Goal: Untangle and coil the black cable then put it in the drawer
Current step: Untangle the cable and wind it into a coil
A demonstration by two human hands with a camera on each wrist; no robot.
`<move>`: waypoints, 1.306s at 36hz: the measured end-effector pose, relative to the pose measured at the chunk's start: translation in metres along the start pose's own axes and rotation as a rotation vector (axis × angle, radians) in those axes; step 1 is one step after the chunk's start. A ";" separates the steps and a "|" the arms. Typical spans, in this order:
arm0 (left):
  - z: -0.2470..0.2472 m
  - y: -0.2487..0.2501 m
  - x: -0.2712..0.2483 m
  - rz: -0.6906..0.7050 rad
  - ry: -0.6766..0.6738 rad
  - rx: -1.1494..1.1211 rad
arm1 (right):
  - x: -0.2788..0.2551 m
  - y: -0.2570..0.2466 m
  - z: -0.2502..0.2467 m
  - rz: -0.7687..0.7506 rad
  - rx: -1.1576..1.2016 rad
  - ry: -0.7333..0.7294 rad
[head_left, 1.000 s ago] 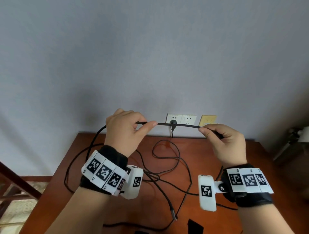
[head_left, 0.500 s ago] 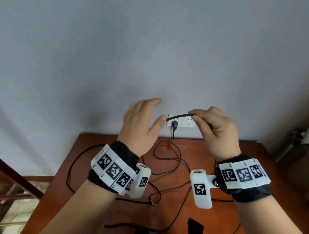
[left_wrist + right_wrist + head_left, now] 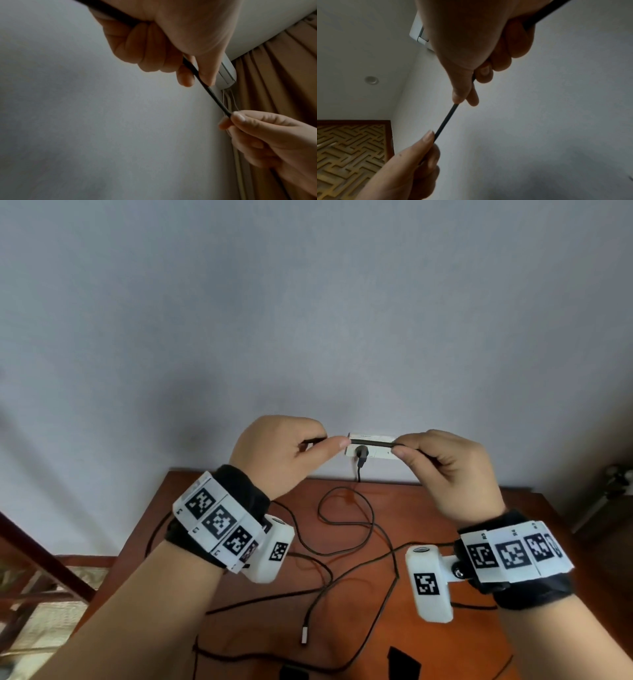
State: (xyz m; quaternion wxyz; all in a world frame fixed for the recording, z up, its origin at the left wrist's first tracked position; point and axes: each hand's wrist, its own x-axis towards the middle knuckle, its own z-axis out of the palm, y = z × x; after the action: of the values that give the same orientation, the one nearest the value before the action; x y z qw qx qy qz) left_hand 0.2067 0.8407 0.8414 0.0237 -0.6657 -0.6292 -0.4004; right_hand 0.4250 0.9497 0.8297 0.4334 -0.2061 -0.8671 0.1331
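**Short black span pinched tight, tangle waiting below**

Both hands are up in front of the wall: left hand (image 3: 279, 455) pinching the thin black rubber-sheathed cable (image 3: 371, 442) between thumb and forefinger, other fingers curled in, and my right hand (image 3: 448, 470) pinching the same cable just beside it, so only a short taut stretch runs between them. The rest hangs down and sprawls in loose crossing loops over the reddish-brown wooden table (image 3: 428, 508), its small metal-tipped plug end (image 3: 304, 634) lying near the front.

What worries me: right behind my fingers sits the white wall socket plate (image 3: 371, 455) with a second black plug and lead (image 3: 360, 460) in it, and that lead drops among my loops. I judge that if I haul hard, a crossing below could cinch into a knot or drag that plugged lead. Pulling too fast could also whip the free end off the table.

Room to move: open air above and to both sides, plain grey wall close ahead, so I'd draw sideways or toward me, not forward. The table's left edge drops to a dark wooden rail (image 3: 44, 556), and loops lie near that edge. No drawer shows in any view yet
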 end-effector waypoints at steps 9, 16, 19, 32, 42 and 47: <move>-0.009 -0.028 -0.009 0.002 -0.045 0.154 | -0.007 0.029 -0.012 0.041 -0.092 -0.066; 0.010 -0.024 -0.010 -0.122 0.027 0.172 | -0.008 0.017 0.013 0.032 -0.052 -0.010; 0.025 -0.010 -0.010 -0.132 0.001 0.138 | -0.006 0.007 0.025 0.026 -0.040 -0.029; 0.040 -0.002 -0.012 -0.016 -0.028 0.017 | 0.000 0.007 0.027 0.029 -0.010 -0.147; 0.022 -0.028 -0.005 -0.091 0.028 0.073 | 0.000 0.033 0.010 0.068 -0.007 -0.087; 0.018 -0.042 -0.008 -0.133 0.040 0.114 | -0.005 0.043 0.007 0.124 -0.011 -0.089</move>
State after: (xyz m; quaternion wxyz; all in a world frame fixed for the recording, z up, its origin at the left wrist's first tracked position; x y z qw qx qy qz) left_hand 0.1807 0.8522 0.8046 0.0475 -0.6121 -0.6932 -0.3777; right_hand 0.4327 0.9850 0.8046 0.3844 -0.2557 -0.8718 0.1641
